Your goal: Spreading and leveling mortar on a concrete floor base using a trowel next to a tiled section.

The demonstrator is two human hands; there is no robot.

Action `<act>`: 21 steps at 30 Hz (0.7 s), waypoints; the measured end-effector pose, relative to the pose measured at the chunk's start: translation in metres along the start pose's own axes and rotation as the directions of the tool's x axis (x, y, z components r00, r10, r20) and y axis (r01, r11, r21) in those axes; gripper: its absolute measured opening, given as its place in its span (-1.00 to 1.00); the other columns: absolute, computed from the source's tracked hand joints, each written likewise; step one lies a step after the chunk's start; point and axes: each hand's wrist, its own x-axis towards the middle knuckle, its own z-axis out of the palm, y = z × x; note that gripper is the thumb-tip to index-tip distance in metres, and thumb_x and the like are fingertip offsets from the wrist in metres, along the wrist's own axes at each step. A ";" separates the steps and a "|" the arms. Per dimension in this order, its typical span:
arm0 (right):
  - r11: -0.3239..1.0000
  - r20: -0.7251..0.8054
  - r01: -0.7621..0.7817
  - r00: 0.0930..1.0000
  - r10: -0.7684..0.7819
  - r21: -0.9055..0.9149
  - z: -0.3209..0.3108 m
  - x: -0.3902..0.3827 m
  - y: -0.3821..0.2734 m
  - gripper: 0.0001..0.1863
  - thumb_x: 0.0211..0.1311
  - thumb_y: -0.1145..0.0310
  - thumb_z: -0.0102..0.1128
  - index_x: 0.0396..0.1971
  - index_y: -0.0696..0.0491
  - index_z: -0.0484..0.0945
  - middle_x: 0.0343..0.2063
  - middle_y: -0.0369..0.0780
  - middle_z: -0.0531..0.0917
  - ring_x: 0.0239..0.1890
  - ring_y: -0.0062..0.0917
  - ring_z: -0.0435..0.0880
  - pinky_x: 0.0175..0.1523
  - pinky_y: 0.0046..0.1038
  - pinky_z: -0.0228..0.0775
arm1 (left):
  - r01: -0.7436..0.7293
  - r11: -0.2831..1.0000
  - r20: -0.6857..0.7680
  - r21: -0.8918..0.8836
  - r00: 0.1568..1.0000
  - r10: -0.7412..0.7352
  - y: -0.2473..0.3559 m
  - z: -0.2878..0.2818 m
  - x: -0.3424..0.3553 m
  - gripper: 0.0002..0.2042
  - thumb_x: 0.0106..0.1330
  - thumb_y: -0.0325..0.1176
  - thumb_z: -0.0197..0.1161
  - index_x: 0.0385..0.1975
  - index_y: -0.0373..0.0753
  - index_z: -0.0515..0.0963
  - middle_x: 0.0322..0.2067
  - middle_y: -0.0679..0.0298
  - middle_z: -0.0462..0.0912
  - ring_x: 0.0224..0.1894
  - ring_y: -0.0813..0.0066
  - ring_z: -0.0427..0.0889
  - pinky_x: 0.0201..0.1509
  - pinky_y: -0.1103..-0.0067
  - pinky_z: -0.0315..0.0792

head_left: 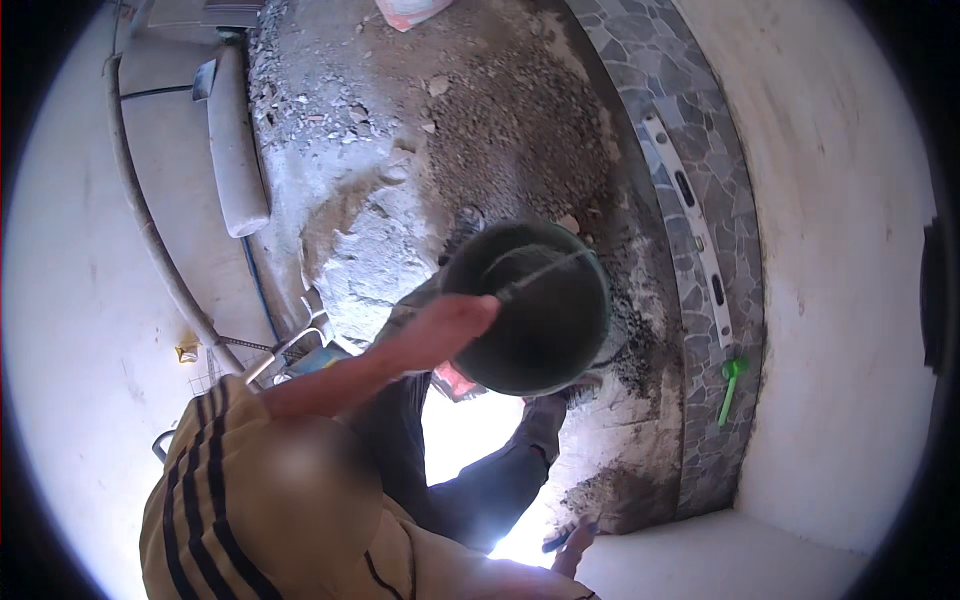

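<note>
My left hand (470, 316) is closed around the thin handle of a round dark bucket (545, 375). The handle slants from my fist to the bucket's far right rim. Inside, the bucket is dark, and I cannot make out whether anything lies in it. It hangs or stands between my legs, over rough ground. At the lower edge my right hand (575, 548) shows only in part, beside a small dark object (558, 537) that I cannot identify. Its fingers are too unclear to read.
Grey gravel (510, 130) and a pale powdery heap (370, 255) cover the ground ahead. A spirit level (690, 215) and a green tool (734, 385) lie on the patterned stone strip (690, 110) by the right wall. A pale cylinder (237, 150) lies at left.
</note>
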 end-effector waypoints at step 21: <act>0.901 -0.378 -0.192 0.925 0.034 -0.389 0.117 -0.254 -0.020 -0.58 0.13 0.09 0.28 -0.30 0.14 0.37 -0.62 -0.18 0.47 -0.77 -0.40 0.43 -0.71 -0.37 0.35 | -0.146 0.986 -0.589 0.077 0.792 0.163 0.053 -0.528 0.189 -0.56 0.28 0.25 0.01 -0.63 0.05 0.38 -0.72 0.61 0.16 -0.73 0.78 0.08 -0.69 0.68 -0.03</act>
